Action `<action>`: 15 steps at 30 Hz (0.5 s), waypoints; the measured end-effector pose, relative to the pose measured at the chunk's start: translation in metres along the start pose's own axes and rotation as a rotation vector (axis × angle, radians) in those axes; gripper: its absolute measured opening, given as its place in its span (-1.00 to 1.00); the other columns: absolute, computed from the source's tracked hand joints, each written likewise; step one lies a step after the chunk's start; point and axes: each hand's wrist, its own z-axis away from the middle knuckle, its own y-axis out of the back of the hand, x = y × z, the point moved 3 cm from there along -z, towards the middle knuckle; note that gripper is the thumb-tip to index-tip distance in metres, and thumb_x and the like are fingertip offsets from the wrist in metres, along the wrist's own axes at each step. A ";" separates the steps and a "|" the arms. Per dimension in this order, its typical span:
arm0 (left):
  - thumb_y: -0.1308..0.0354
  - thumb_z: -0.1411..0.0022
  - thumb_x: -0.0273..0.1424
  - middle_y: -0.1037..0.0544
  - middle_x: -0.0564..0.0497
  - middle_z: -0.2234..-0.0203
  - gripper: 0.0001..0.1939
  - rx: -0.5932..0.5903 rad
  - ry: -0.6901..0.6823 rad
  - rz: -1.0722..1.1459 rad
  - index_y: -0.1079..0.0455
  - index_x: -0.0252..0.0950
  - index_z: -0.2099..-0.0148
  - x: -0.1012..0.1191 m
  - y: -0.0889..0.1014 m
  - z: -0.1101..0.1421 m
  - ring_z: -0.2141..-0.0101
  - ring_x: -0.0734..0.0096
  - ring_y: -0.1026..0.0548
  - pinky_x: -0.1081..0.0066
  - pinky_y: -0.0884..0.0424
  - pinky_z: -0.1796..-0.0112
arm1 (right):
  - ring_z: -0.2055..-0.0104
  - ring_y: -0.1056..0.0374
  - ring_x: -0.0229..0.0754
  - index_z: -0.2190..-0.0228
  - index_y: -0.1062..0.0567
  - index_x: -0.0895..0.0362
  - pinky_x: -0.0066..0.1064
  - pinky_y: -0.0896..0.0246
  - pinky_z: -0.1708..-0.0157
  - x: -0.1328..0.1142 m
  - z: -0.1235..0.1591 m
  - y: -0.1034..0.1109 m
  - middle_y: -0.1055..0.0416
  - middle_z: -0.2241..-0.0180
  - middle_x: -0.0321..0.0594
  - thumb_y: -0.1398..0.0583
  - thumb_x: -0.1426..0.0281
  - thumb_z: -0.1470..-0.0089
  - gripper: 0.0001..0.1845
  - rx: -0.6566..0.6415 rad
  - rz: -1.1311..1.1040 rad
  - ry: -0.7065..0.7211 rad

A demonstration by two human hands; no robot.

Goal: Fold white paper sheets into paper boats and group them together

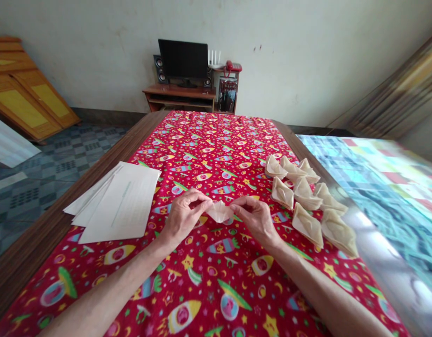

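A small piece of folded white paper (220,212), creased into a boat-like shape, is stretched between my two hands above the red patterned cloth. At its left end my left hand (188,210) pinches it between thumb and fingers. My right hand (255,216) pinches the opposite end the same way. To the right of my right hand sit several stacks of cream folded paper boats (296,193), each with pointed ends and a raised middle. Left of my left hand lie loosely fanned sheets of white paper (128,201), the top one faintly printed.
The red cloth (216,164) with rockets covers a brown wooden table (106,159). Beyond its far end stands a desk (180,93) with a monitor (183,60), speakers and a red telephone (230,66). A bed with a patterned cover (377,187) is at right, a wooden cabinet (29,93) at left.
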 end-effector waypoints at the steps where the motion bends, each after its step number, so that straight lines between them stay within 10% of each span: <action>1: -0.11 -0.19 -0.31 -0.50 0.06 0.43 -0.84 0.025 0.027 -0.006 -0.43 -0.27 0.37 -0.002 0.001 -0.001 0.39 0.43 -0.46 0.46 -0.38 0.30 | 0.49 -0.31 -0.24 0.49 -0.52 0.16 -0.44 -0.20 0.48 0.001 0.000 0.002 -0.45 0.53 -0.24 -0.25 0.21 0.02 -0.75 0.006 0.017 0.004; 15: 0.01 -0.20 -0.32 -0.44 0.04 0.48 -0.83 0.021 0.037 -0.269 -0.30 -0.28 0.37 -0.034 0.014 0.000 0.44 0.39 -0.42 0.43 -0.33 0.36 | 0.52 -0.27 -0.30 0.48 -0.48 0.15 -0.51 -0.12 0.52 0.005 -0.003 0.013 -0.41 0.55 -0.33 -0.17 0.28 -0.05 -0.80 0.080 0.345 0.008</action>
